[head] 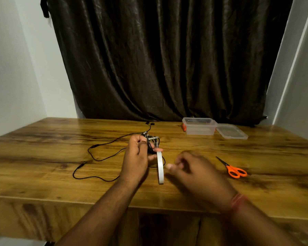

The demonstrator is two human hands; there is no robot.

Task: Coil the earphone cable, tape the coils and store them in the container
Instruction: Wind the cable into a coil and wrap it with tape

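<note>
My left hand (136, 153) is raised over the middle of the table and grips a small bundle of black earphone cable (152, 142) with shiny tape on it. The white tape roll (160, 166) stands on edge just right of that hand, its top touching my fingertips. The rest of the black cable (96, 157) trails loose across the table to the left, and the earbuds (149, 123) lie farther back. My right hand (190, 167) is blurred, right of the tape roll, fingers curled with nothing seen in them.
A clear plastic container (199, 128) with orange clips stands open at the back right, its lid (231, 132) lying beside it. Orange-handled scissors (232, 168) lie right of my right hand. A dark curtain hangs behind the wooden table (43, 139).
</note>
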